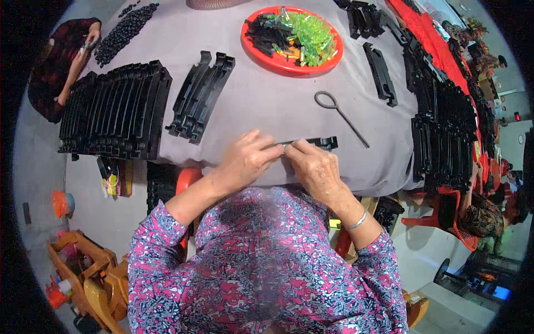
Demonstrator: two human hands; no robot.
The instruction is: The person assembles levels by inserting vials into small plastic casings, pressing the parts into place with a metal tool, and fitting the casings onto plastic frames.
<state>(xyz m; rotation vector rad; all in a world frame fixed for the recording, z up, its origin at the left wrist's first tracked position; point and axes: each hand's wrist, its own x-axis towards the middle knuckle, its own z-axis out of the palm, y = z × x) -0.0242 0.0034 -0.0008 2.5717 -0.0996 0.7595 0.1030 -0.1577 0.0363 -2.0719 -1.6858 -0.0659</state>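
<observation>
Grey cloth point(267, 106) is covering the table. On it, a red tray point(295, 70) is holding green translucent pieces point(316, 36) beside small black parts point(264, 36). A looped metal rod point(351, 127) is lying to the right, below the tray. Black slotted strips point(117, 111) are standing in a packed row at left; a smaller group point(202, 100) is lying next to them. More strips point(445, 133) are crowding the right edge, near red cloth point(431, 47). One person point(61, 61) is sitting at far left by a heap of black pieces point(125, 33); another person point(484, 217) is sitting at far right.

Hands: a black strip point(328, 143) is lying crosswise near the table's front edge, under the fingertips. Its right end is projecting past the right hand point(314, 170), whose curled fingers are touching it. The left hand point(250, 157), slightly blurred, is bending its fingers toward the strip's left end. Fingertips are meeting there; cannot tell what either is pinching.
</observation>
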